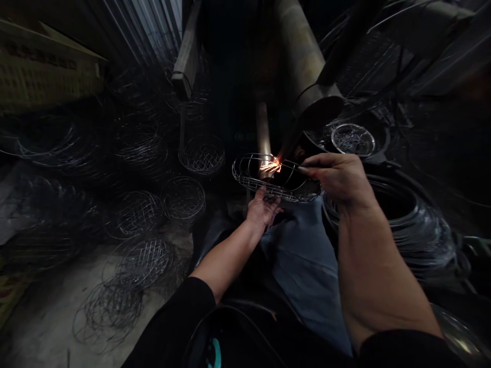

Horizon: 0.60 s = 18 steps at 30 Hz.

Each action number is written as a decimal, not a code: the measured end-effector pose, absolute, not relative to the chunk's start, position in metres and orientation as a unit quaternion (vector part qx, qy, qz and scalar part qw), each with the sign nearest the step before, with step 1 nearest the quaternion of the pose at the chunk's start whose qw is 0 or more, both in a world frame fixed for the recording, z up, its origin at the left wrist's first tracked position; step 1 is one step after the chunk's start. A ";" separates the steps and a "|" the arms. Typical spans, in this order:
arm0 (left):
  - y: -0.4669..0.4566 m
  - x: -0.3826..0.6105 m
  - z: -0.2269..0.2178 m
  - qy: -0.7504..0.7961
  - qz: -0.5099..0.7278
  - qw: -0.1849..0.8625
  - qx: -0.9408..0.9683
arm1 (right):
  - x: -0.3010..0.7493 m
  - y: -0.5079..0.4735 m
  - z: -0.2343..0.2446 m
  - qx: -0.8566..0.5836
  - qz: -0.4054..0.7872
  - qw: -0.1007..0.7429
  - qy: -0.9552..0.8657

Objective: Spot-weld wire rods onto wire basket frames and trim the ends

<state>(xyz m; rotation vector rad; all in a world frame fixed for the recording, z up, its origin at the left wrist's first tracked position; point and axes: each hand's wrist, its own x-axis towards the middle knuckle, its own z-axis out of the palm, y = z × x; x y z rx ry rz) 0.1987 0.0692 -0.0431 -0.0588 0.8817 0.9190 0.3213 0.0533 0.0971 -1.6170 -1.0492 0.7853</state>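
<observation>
Head view: you held the wire basket [276, 180] at the point where sparks [270, 165] flew, below the slanted metal cylinder [307, 76]. Your left hand [263, 207] lay palm up under the near rim, fingers half curled and touching the mesh; whether they gripped it could not be told. Your right hand [337, 179] was closed, thumb and fingers pinching the rim wire at the basket's right end. Judged from this, the joint wanted a steady, level basket and both hands clear of the sparks. Other baskets [183, 198] lay on the floor to the left.

Dim corrugated wall [146, 25], dusty concrete floor [46, 317]
</observation>
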 end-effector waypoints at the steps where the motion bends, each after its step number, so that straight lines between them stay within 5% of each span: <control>1: 0.067 0.198 -0.043 0.423 0.426 0.800 -0.005 | 0.323 0.052 0.098 -0.667 0.335 0.504 -0.435; 6: 0.047 0.174 -0.041 0.504 0.431 0.741 0.108 | 0.348 0.032 0.074 -0.612 0.400 0.553 -0.399; 12: 0.032 0.144 -0.026 0.443 0.533 0.490 0.529 | 0.367 0.006 0.025 -0.591 0.448 0.593 -0.314; 18: 0.050 0.158 -0.020 0.455 0.511 0.435 0.586 | 0.346 -0.011 0.028 -0.585 0.467 0.604 -0.273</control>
